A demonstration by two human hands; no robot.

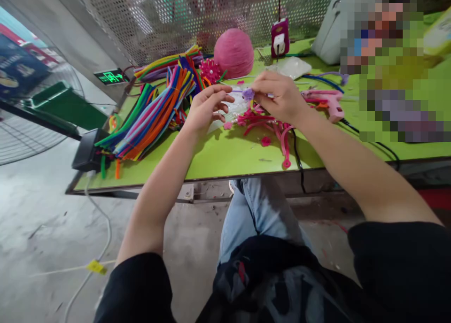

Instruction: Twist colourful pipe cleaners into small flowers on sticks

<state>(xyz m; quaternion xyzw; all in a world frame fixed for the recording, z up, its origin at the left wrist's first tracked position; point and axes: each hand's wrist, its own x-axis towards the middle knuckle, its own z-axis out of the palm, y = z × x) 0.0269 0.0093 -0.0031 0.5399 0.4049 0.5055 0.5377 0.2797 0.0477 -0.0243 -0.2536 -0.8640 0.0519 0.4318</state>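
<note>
My right hand (278, 95) pinches a small purple fuzzy piece (248, 94) above the green table (211, 159). From that piece a thin purple stem stretches left toward my left hand (209, 104), whose fingers are spread and slightly curled near the stem's end. Whether those fingertips touch the stem is unclear. Pink and red fuzzy stems (266, 123) lie just below my hands, and a clear plastic bag (236, 104) is behind them. Right of my right hand lies a pink glue gun (331, 102), partly hidden by my forearm.
Bundles of colourful fuzzy stems (155, 111) cover the table's left side. A pink yarn ball (234, 53) sits at the back, left of a purple socket box (279, 37). Black cables hang over the front edge; a dark box (88, 150) is at the left corner.
</note>
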